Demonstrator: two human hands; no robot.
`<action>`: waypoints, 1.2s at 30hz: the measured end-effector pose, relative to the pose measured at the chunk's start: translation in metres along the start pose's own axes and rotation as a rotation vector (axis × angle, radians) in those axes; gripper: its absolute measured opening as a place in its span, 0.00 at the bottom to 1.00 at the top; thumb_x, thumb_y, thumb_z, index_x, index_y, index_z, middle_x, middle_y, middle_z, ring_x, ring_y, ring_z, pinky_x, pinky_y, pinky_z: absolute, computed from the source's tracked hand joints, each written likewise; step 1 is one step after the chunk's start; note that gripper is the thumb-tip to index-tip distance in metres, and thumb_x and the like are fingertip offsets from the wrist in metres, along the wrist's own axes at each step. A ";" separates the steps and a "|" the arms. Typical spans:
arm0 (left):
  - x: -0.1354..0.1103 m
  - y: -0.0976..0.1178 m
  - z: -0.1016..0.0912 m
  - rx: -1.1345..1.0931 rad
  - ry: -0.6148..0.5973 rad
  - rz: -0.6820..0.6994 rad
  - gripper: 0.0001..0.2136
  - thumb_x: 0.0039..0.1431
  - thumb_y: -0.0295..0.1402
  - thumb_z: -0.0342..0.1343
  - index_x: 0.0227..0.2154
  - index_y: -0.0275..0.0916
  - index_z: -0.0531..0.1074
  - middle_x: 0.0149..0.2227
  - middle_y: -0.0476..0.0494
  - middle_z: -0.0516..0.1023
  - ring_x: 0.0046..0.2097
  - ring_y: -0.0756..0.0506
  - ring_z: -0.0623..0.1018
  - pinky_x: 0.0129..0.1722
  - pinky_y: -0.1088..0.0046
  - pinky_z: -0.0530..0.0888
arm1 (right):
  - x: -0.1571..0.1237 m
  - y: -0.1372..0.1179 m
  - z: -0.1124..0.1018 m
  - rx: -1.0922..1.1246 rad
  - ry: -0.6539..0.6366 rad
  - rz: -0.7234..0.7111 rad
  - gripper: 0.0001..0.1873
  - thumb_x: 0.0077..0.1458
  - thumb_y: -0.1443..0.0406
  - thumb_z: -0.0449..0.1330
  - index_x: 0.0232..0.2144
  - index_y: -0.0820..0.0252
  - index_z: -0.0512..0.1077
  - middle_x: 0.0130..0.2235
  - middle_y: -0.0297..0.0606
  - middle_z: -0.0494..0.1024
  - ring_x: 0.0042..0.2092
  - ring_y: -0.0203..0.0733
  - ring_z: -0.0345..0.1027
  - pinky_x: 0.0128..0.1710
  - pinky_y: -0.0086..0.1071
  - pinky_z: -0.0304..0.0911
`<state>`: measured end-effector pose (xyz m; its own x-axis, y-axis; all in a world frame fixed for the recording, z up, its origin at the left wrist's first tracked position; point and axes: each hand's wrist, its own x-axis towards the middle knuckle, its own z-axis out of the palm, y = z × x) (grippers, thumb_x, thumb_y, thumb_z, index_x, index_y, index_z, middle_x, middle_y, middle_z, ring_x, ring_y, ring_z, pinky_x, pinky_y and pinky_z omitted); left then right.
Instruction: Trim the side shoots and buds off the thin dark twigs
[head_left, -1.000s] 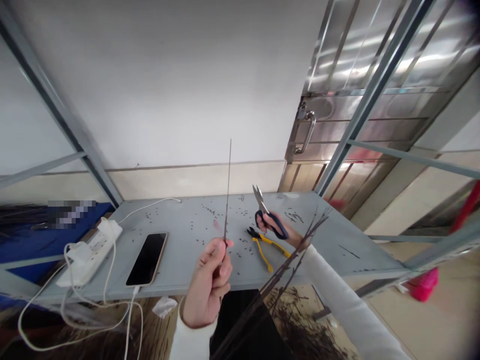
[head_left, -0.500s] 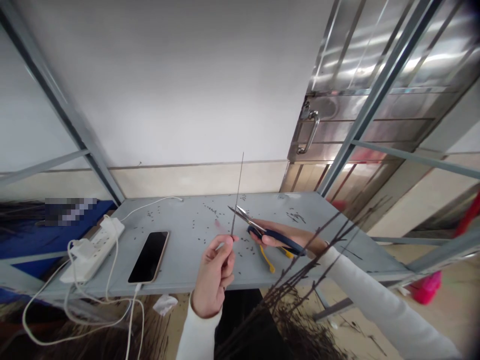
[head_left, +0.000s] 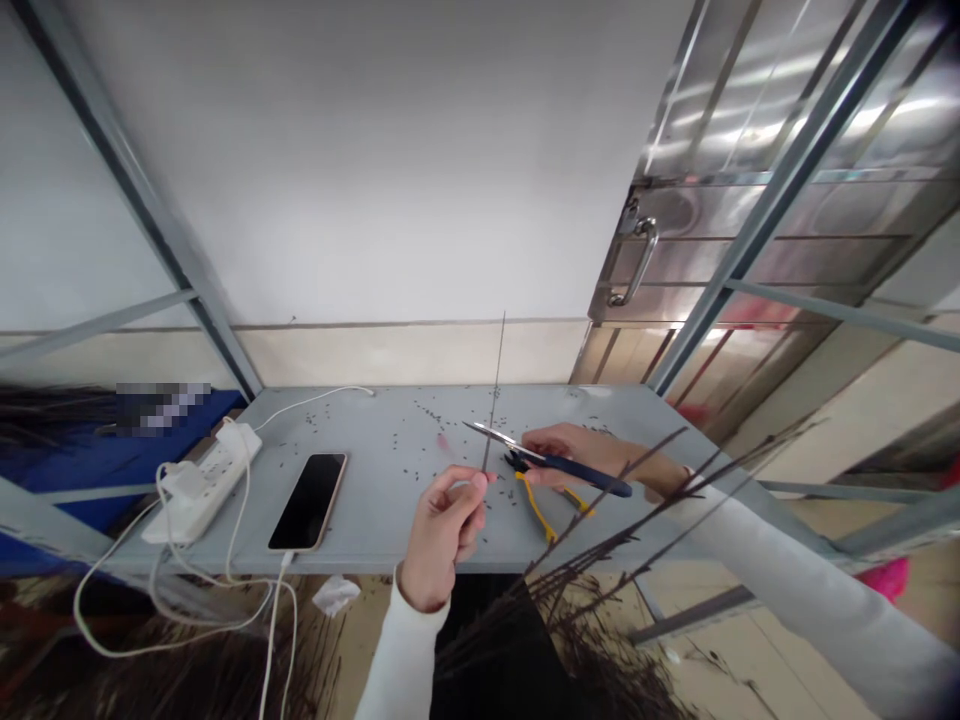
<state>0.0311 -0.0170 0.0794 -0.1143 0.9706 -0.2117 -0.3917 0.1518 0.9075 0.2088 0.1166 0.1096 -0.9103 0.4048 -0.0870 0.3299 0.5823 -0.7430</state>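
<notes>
My left hand [head_left: 444,530] pinches the lower end of a thin dark stick [head_left: 496,385] and holds it upright over the grey table [head_left: 375,520]. My right hand [head_left: 592,455] grips dark-blue-handled scissors [head_left: 551,463], blades pointing left and closed around the stick just above my left fingers. A bundle of thin dark twigs [head_left: 600,560] slants across under my right forearm. Yellow-handled pliers [head_left: 544,505] lie on the table below the scissors.
A phone [head_left: 309,500] on a white charging cable and a white power strip [head_left: 202,480] lie on the table's left. Small dark cuttings speckle the tabletop. Grey metal frame bars [head_left: 142,200] rise at both sides; a steel door [head_left: 750,200] stands at the right.
My right hand swung the scissors from blades-up to level and brought them left onto the stick. The visible stick above my left fingers looks shorter than before.
</notes>
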 end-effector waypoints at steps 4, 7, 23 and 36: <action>0.001 -0.005 0.001 0.025 0.024 0.024 0.16 0.44 0.46 0.63 0.27 0.38 0.70 0.14 0.59 0.61 0.14 0.59 0.47 0.13 0.83 0.42 | -0.003 0.001 -0.002 -0.185 0.097 0.041 0.17 0.53 0.56 0.57 0.21 0.58 0.57 0.20 0.25 0.56 0.24 0.31 0.47 0.21 0.25 0.46; 0.003 -0.009 0.001 0.048 0.067 0.090 0.16 0.45 0.46 0.62 0.26 0.38 0.69 0.14 0.58 0.62 0.14 0.59 0.49 0.13 0.82 0.44 | -0.005 0.000 0.002 -0.209 0.145 0.107 0.15 0.52 0.59 0.56 0.19 0.58 0.57 0.18 0.26 0.59 0.21 0.30 0.49 0.20 0.25 0.46; 0.008 -0.045 0.016 0.414 0.371 0.489 0.09 0.58 0.41 0.53 0.31 0.41 0.73 0.24 0.49 0.72 0.25 0.50 0.67 0.25 0.76 0.63 | -0.023 -0.017 0.011 -0.201 0.167 0.363 0.23 0.50 0.49 0.57 0.19 0.56 0.54 0.14 0.26 0.60 0.17 0.32 0.54 0.19 0.27 0.48; 0.019 -0.087 0.024 0.855 0.561 0.844 0.09 0.63 0.32 0.48 0.35 0.39 0.73 0.31 0.44 0.76 0.27 0.50 0.74 0.25 0.78 0.66 | -0.032 -0.011 0.015 -0.259 0.082 0.453 0.23 0.51 0.45 0.52 0.25 0.58 0.61 0.23 0.31 0.67 0.25 0.35 0.58 0.23 0.28 0.51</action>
<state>0.0852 -0.0069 0.0050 -0.4775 0.6479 0.5935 0.6564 -0.1860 0.7311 0.2307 0.0867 0.1112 -0.6430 0.7042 -0.3011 0.7460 0.4870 -0.4541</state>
